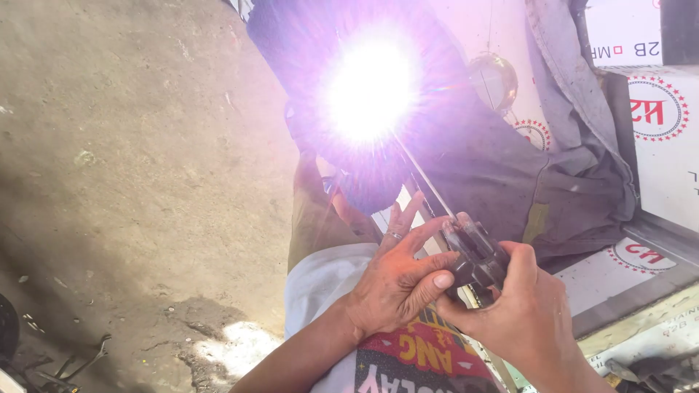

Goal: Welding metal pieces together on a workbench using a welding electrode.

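My right hand (528, 309) grips a dark welding electrode holder (477, 255) at the lower middle. A thin electrode rod (429, 185) runs from the holder up and left into a very bright white-violet arc glare (371, 87). My left hand (397, 280), with a ring on one finger, rests against the holder and my right hand, its thumb pressed on the holder's side and its fingers spread along it. The glare hides whatever lies at the rod's tip.
Bare concrete floor (131, 160) fills the left. A dark grey cloth (553, 182) drapes over printed white sheets or boxes (662, 145) at the right. A round shiny object (494, 78) sits near the glare. My knee in khaki trousers (313, 218) is below the arc.
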